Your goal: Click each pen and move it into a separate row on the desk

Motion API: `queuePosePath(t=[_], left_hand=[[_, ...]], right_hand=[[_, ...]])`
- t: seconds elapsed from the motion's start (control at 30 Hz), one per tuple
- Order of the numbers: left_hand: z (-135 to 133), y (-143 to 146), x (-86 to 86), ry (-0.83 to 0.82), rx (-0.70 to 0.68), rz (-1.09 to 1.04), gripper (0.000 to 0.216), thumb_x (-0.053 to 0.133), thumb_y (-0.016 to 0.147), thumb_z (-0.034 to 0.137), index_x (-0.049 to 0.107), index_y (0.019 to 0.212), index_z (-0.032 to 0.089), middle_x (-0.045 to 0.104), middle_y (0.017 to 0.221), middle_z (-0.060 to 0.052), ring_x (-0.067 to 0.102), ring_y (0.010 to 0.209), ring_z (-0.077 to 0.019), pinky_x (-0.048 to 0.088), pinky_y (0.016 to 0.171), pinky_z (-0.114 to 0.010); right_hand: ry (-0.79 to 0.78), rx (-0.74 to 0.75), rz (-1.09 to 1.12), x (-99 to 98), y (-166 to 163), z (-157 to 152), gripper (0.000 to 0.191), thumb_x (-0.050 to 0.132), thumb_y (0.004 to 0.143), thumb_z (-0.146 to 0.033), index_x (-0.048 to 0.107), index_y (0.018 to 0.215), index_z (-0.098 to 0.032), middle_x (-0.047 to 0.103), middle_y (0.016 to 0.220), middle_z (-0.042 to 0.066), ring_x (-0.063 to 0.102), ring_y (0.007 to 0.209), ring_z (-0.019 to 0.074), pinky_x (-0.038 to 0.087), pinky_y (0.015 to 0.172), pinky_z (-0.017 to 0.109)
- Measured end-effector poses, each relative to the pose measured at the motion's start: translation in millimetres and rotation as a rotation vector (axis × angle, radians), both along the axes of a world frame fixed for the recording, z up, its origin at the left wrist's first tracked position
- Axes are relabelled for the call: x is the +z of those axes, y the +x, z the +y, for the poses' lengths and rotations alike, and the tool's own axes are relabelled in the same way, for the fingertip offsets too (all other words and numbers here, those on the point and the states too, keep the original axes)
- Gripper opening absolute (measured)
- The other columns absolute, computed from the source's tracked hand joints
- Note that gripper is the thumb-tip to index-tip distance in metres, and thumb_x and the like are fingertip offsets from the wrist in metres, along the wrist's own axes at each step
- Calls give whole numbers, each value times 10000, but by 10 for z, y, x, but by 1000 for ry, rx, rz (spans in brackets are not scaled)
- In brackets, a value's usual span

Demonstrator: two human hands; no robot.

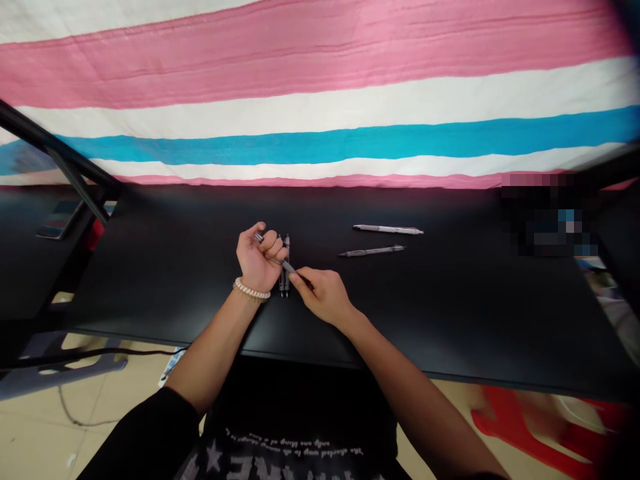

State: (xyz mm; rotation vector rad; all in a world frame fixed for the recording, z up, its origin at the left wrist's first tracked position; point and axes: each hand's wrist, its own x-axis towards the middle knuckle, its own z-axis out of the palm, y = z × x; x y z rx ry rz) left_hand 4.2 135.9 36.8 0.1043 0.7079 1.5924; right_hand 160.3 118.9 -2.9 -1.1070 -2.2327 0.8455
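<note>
Left hand [257, 259] fisted on a pen [259, 237], right hand [323, 298] pinching another pen [291, 268] above black table [150, 267].
Left fist closed tight, pen end poking out toward upper left. Right fingers closed on the dark pen, tip aimed up-left at the left fist, long axis diagonal. Two dark pens [285, 267] lie side by side just right of the left fist, long axis running away from the person. White pen [387, 229] and gray pen [373, 251] lie crosswise, well apart, right of center.
</note>
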Motion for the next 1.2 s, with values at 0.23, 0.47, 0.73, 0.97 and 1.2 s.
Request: queuePosePath(t=[0.23, 0.47, 0.73, 0.97, 1.2], left_hand=[[13, 8, -16, 22, 3, -44, 255, 390, 947, 266, 532, 747, 196, 206, 484, 87, 177, 379, -68, 182, 398, -208], [39, 39, -18, 44, -101, 31, 201, 427, 939, 228, 561, 792, 198, 255, 475, 83, 242, 373, -70, 212, 409, -205], [25, 132, -94, 124, -196, 188, 354, 475, 963, 469, 621, 1076, 167, 728, 1039, -119, 695, 1000, -206, 495, 859, -307], [-119, -35, -63, 230, -53, 726, 321, 746, 815, 356, 685, 1094, 209, 686, 1077, -71, 649, 885, -150, 475, 814, -259], [-1393, -230, 48, 260, -355, 501, 277, 640, 865, 472, 649, 947, 208, 491, 667, 3, 405, 578, -110, 319, 561, -254]], right_hand=[[73, 12, -37, -29, 0, -5, 422, 408, 1021, -394, 619, 716, -192, 609, 593, -13, 523, 521, 107, 302, 565, 247], [241, 35, -52, -60, 21, -34, 452, 403, 1008, -360, 568, 623, -191, 568, 519, -10, 460, 460, 101, 293, 550, 261], [302, -223, -29, -42, 53, -15, 452, 452, 977, -362, 546, 563, -204, 565, 479, -2, 484, 439, 110, 305, 531, 260], [378, -701, -391, 64, 225, -16, 448, 489, 919, -362, 616, 528, -186, 563, 443, 39, 478, 423, 138, 212, 515, 284], [293, -741, -526, 16, 247, 85, 437, 436, 944, -320, 657, 605, -153, 626, 522, 102, 533, 454, 168, 217, 531, 294]])
